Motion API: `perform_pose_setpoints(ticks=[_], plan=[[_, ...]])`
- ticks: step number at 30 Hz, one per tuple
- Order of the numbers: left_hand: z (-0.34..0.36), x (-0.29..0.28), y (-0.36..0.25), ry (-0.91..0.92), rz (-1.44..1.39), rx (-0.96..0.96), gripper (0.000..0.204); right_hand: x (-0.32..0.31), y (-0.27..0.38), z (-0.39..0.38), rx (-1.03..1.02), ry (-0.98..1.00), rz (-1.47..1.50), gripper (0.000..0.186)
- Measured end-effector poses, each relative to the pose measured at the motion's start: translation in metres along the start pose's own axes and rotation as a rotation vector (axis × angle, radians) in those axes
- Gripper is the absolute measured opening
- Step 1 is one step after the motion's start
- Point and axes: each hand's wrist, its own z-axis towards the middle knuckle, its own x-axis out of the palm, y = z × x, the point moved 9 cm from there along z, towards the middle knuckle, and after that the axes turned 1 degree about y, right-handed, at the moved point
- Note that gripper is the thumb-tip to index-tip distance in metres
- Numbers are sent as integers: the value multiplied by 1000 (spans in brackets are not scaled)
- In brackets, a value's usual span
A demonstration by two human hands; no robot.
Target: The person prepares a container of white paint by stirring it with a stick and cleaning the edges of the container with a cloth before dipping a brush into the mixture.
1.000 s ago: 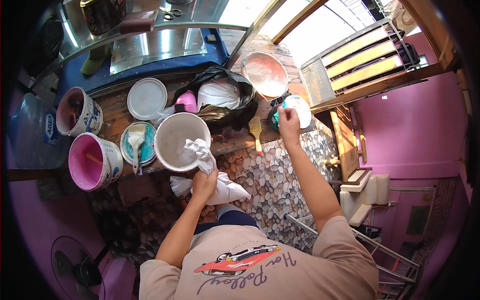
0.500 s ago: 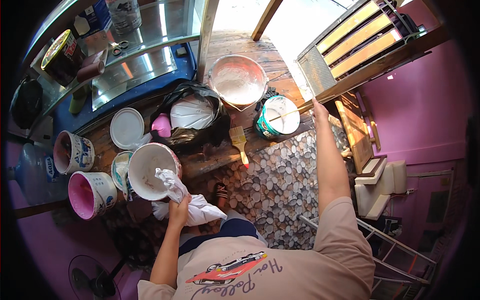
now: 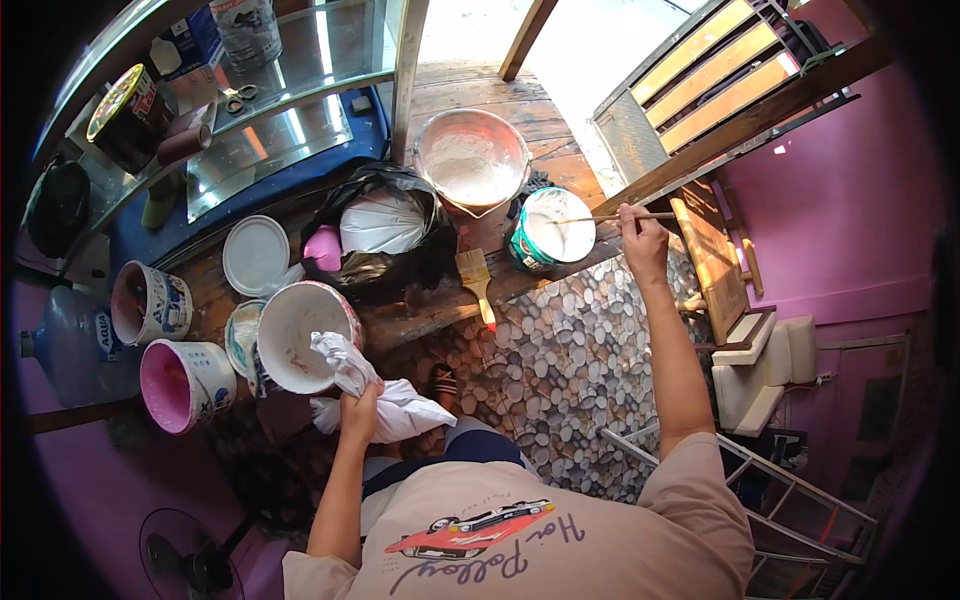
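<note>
One white bag [image 3: 408,412] tight in left grip [image 3: 360,404], one thin stick [image 3: 596,218] in right grip [image 3: 645,243].

This looked like a small shop or the front room of a home; which one could not be told. A glass display case [image 3: 345,55] at upper left suggested a shop. A padded seat [image 3: 738,385] at right and a fan [image 3: 206,568] at lower left were homelier. A paintbrush [image 3: 474,272] and a teal pail [image 3: 526,246] near the centre, with a ladder [image 3: 790,483] at lower right, gave it a workshop look.
</note>
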Motion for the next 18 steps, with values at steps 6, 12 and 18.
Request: perform_pose_setpoints(ticks=[6,12,18], plan=[[3,-3,-1,19,95,7,25,-4,2,-26,7,-13,-62,29],[6,-8,11,12,306,-8,32,-35,10,-49,-41,-193,-32,32],[-6,-9,-11,11,325,13,38,-69,83,-54,129,-208,407,35]])
